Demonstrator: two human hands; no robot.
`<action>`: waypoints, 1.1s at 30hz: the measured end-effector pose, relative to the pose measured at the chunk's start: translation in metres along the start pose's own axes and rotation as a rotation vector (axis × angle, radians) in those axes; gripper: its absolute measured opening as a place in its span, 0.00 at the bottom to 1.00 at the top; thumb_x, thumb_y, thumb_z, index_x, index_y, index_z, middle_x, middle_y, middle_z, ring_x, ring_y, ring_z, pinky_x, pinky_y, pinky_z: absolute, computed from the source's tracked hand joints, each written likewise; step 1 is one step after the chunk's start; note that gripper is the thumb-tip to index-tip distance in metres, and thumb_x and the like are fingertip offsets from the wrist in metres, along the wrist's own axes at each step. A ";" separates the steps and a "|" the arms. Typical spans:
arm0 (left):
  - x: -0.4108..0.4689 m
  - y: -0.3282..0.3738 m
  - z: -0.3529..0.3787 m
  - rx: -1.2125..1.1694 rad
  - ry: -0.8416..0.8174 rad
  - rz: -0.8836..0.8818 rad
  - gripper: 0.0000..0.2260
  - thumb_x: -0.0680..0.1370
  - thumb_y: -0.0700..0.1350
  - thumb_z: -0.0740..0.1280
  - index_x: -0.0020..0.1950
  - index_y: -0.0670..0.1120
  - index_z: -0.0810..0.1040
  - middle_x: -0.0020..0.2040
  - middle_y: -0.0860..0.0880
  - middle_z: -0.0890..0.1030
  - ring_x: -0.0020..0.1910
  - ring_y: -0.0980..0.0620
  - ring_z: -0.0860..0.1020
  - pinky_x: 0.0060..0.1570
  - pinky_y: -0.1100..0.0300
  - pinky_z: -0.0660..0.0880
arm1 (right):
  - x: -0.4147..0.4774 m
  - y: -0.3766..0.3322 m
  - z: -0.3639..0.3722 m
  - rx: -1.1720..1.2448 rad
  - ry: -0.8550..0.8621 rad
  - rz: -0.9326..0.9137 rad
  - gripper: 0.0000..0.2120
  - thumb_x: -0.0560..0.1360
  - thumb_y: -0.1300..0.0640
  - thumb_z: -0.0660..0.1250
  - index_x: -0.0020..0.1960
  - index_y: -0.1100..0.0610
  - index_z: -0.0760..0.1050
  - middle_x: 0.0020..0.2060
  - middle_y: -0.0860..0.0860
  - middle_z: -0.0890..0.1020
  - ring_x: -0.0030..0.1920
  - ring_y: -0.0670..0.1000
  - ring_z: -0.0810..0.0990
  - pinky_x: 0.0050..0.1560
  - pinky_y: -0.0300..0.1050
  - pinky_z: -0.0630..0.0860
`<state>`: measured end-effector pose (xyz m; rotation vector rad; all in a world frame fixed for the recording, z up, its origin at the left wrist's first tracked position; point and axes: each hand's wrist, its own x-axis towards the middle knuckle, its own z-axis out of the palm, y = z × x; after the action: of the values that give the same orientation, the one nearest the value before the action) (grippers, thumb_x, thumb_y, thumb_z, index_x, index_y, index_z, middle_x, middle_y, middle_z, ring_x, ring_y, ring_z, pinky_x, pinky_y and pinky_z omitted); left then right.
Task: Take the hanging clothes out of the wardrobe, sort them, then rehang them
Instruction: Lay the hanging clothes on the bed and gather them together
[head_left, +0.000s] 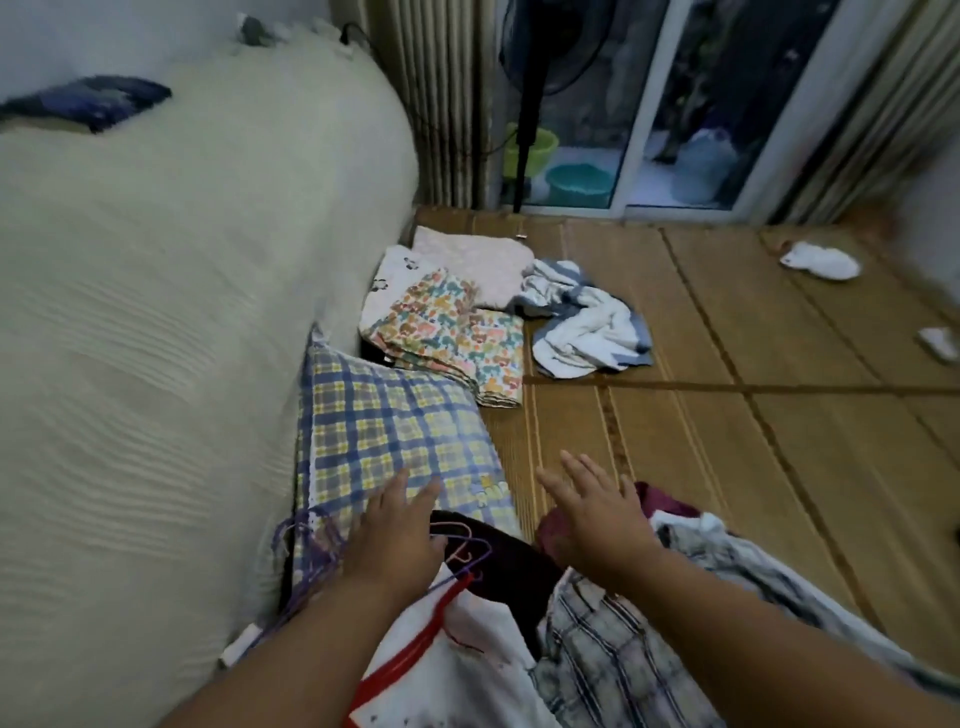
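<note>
1. On the brown woven straw mat (727, 441), next to the big cream bed (156, 338), a heap of clothes lies right under my hands.
2. My left hand (395, 535) is flat, fingers straight, holding nothing. Its fingertips reach over the blue and yellow checked pillow (384, 431).
3. Thin purple wire hangers (310, 540) lie just beside that hand, some under it.
4. My right hand (597, 514) is spread wide and empty, above a dark maroon cloth (514, 571).
5. A grey and white striped shirt (597, 665) lies below my right wrist. A white cloth with a red edge (467, 675) lies below my left wrist.
</note>
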<state>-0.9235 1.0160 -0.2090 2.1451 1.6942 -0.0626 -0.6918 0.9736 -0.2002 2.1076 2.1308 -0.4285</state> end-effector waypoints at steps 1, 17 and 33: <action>-0.003 0.026 -0.004 0.000 -0.001 0.051 0.29 0.79 0.54 0.62 0.77 0.57 0.53 0.78 0.48 0.46 0.77 0.43 0.47 0.72 0.42 0.55 | -0.021 0.017 -0.009 -0.003 0.016 0.038 0.35 0.77 0.47 0.61 0.76 0.41 0.43 0.77 0.49 0.43 0.77 0.52 0.41 0.72 0.61 0.47; -0.221 0.445 0.081 0.115 0.004 0.708 0.28 0.78 0.55 0.62 0.75 0.61 0.54 0.79 0.51 0.48 0.77 0.50 0.48 0.71 0.38 0.47 | -0.435 0.272 -0.030 0.129 0.267 0.591 0.35 0.77 0.43 0.61 0.76 0.41 0.44 0.77 0.48 0.48 0.76 0.53 0.48 0.72 0.64 0.47; -0.338 0.711 0.211 0.180 -0.126 0.929 0.30 0.76 0.58 0.63 0.75 0.60 0.56 0.78 0.50 0.51 0.76 0.48 0.52 0.70 0.34 0.51 | -0.672 0.468 0.017 0.190 0.270 0.900 0.36 0.74 0.44 0.63 0.75 0.38 0.46 0.75 0.48 0.55 0.74 0.51 0.54 0.72 0.59 0.50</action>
<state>-0.2981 0.5038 -0.1065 2.7708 0.5179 -0.0820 -0.2103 0.3205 -0.0860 3.0518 1.0245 -0.2414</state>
